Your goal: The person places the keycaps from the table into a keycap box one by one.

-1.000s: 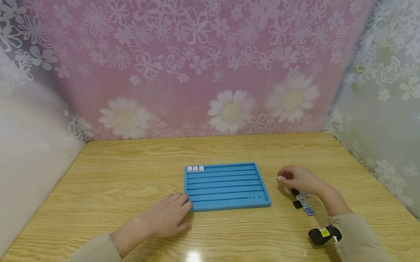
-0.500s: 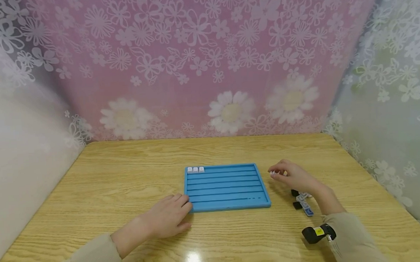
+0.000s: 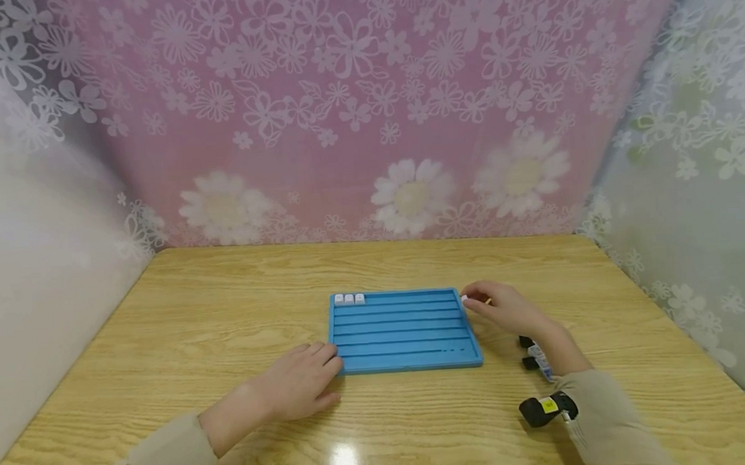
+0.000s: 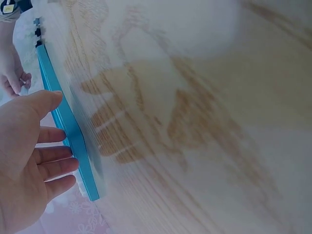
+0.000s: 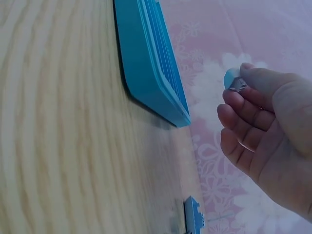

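Observation:
A white keycap (image 3: 464, 298) is pinched between the thumb and forefinger of my right hand (image 3: 508, 310), just off the far right side of the blue ridged tray (image 3: 396, 326). Up close in the right wrist view, the keycap (image 5: 236, 81) is held above the table and its hollow underside partly shows. Three white keycaps (image 3: 348, 300) sit side by side in the tray's far left corner, in the top row. My left hand (image 3: 304, 381) rests its fairly straight fingers on the near left edge of the tray, also seen in the left wrist view.
Loose keycaps (image 3: 540, 361), grey-white and blue, lie right of the tray, partly hidden by my right forearm. Black pieces (image 3: 529, 362) lie beside them. A black wrist camera (image 3: 535, 411) is on my right sleeve. Patterned curtains (image 3: 366, 106) surround the wooden table (image 3: 224, 296).
My right hand has carried the keycap left and away from me, from near the loose pile to the tray's far right corner. The left hand has stayed put.

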### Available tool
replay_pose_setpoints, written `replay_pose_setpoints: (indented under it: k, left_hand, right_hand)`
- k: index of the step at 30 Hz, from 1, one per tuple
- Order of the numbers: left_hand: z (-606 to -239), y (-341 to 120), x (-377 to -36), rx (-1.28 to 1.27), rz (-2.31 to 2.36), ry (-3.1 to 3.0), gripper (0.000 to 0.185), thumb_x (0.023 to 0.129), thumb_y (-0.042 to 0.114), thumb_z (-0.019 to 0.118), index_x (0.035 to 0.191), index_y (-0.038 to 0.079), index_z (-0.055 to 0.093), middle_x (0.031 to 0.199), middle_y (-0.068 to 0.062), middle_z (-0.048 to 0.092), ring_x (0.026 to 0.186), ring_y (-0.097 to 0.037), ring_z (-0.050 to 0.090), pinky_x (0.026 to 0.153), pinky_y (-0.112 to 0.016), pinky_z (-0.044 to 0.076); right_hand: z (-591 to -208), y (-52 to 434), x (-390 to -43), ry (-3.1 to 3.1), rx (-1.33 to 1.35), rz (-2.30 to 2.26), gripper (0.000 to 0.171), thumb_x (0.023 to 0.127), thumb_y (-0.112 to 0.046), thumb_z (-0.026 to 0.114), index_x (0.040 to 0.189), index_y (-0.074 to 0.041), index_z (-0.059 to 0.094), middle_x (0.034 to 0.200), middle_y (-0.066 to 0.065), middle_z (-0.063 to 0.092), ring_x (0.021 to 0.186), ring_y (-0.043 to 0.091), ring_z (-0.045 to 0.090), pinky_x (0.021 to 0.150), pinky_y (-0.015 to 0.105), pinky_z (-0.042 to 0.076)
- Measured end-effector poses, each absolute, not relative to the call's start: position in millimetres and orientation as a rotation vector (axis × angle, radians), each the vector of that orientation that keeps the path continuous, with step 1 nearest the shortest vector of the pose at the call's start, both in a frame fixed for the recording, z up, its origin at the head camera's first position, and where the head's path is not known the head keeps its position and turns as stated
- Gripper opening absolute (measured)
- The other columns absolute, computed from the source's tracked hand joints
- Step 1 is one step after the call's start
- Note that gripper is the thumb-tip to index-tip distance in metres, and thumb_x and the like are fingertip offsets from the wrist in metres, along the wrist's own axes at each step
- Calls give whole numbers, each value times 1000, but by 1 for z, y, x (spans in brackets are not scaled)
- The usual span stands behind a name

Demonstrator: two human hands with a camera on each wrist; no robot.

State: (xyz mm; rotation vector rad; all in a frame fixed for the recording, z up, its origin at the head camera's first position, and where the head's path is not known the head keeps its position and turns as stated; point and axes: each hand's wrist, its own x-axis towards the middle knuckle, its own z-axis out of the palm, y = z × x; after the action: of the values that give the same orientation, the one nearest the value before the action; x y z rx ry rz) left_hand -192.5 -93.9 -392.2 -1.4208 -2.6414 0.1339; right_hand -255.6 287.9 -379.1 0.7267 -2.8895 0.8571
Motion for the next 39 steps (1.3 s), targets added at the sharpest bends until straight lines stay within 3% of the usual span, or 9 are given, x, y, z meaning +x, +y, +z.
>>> replay_pose_setpoints:
  k: [7,26,36,39]
  left_hand:
    - [-391,-94,-193,-1415,131,-2647,33,91,40,56,103,10,56,101,-2,51,94,-16,49,81,-33,46]
    - [-392,-93,-193,-1410,120,-2661,34,91,41,56,104,10,55,102,-2,51,97,-17,49,84,-34,45]
    - [-393,-93,-194,-1409,132,-2658,33,90,41,56,103,10,55,101,-1,50,94,-17,49,83,-34,46]
    - [-393,-93,-193,-1407,139,-2646,33,90,41,56,103,10,55,101,-1,50,94,-17,49,82,-33,46]
  right_hand:
    - [-377,275,-258,-2907,675,950,28,93,-28,57,109,-5,59,91,-1,61,83,16,55,71,34,47]
    - [-374,247,-261,-2862,852,1103,17,90,-21,62,102,-10,60,94,0,59,85,16,55,71,33,46]
    - [-375,235,-262,-2853,883,1196,18,89,-16,63,104,-9,57,96,3,58,82,17,53,70,32,46]
    - [-375,233,-262,-2843,919,1182,25,89,-15,62,112,-5,57,105,7,59,85,17,55,70,32,47]
